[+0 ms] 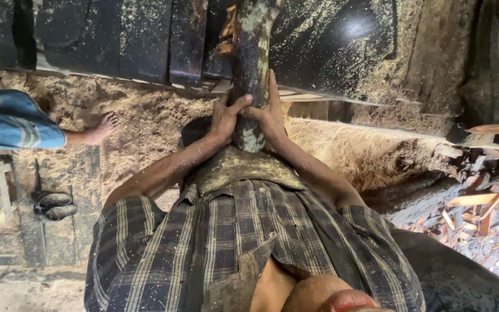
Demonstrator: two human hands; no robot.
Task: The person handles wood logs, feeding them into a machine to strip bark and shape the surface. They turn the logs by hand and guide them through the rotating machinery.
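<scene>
Here, both the left hand (pixel 224 120) and right hand (pixel 270 112) are clenching the rough, lichen-mottled round log (pixel 251 63), which is lying uncut on the dark, sawdust-strewn desk (pixel 330 40).

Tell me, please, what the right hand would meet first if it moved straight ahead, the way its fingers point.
The right hand points up along the log it grips. Going straight on, it would probably slide along the bark toward the dark, sawdust-covered bench; depth there is unclear.

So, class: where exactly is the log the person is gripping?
In the head view the log stands top centre, clasped near its lower end between the left hand and right hand, against the sawdust-covered dark bench.
</scene>
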